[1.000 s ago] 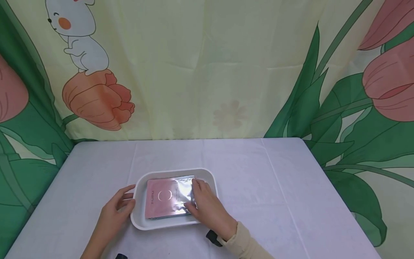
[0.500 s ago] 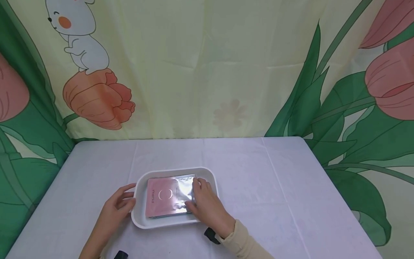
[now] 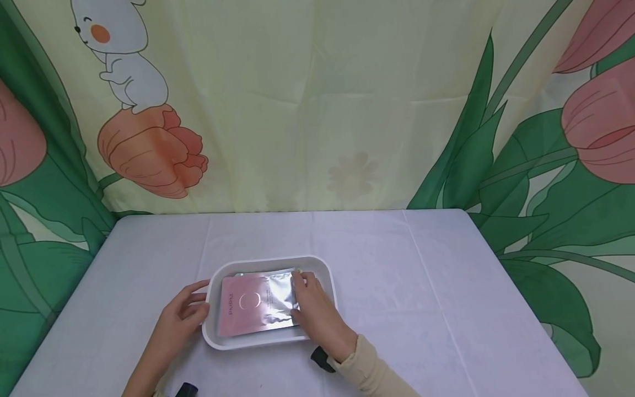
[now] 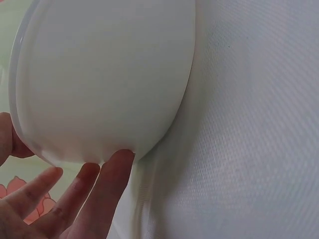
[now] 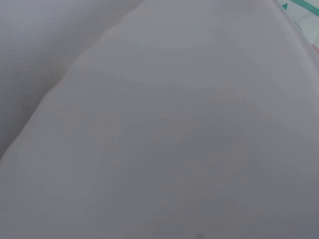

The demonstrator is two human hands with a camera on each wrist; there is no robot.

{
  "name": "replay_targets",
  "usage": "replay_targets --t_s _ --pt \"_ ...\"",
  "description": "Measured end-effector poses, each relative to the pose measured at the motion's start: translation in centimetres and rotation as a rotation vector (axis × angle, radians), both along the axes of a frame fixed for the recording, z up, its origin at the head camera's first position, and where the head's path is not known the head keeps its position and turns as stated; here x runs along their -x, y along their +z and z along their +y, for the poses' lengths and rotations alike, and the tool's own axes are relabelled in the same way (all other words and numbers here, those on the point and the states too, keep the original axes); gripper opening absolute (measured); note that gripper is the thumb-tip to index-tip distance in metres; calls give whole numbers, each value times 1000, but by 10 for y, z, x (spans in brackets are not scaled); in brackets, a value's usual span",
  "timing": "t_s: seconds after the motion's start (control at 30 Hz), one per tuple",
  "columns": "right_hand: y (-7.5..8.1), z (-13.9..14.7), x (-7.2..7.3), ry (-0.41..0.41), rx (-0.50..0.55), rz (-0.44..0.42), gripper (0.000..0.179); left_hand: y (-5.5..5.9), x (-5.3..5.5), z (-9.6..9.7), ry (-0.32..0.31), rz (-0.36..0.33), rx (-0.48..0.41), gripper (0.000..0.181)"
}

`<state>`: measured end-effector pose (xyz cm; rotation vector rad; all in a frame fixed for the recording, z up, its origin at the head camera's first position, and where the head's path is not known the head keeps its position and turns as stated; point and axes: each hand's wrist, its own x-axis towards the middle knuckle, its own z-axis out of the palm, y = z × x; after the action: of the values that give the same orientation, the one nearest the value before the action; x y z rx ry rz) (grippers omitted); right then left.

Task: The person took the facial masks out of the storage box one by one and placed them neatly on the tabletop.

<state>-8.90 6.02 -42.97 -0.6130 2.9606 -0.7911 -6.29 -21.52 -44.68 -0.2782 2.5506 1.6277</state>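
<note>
A pink and silver foil sachet (image 3: 248,303) lies in a shallow white tray (image 3: 268,344), slightly askew. The edge of something, perhaps another sachet, shows behind its upper side. My right hand (image 3: 322,314) reaches over the tray's right side and pinches the sachet's silver end between thumb and fingers; the fingertips are partly hidden. My left hand (image 3: 178,317) is at the tray's left end. In the left wrist view, fingertips of the left hand (image 4: 75,199) touch the outer wall of the tray (image 4: 104,84). The right wrist view is filled by a blurred pale surface, with no hand visible.
A white cloth covers the table (image 3: 387,275), with fold lines running across it. Behind the far edge hangs a curtain (image 3: 278,110) printed with tulips, leaves and a white animal. Black wrist straps (image 3: 322,358) show near both forearms.
The upper sachet has shifted slightly left and turned a little, exposing an edge behind it. My right hand's thumb has moved slightly right. My left hand stays at the tray's end.
</note>
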Motion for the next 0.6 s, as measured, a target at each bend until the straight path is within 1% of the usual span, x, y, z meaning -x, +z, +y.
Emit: replay_targets --t_s 0.2,0.37,0.6 --pt "-2 -1 2 7 28 -14 74 -1 -1 0 -3 3 8 52" --pt "-3 1 3 40 71 -30 73 -1 -1 0 1 -1 24 52" --pt "-5 5 3 95 134 -30 66 -1 -1 2 10 -22 30 52"
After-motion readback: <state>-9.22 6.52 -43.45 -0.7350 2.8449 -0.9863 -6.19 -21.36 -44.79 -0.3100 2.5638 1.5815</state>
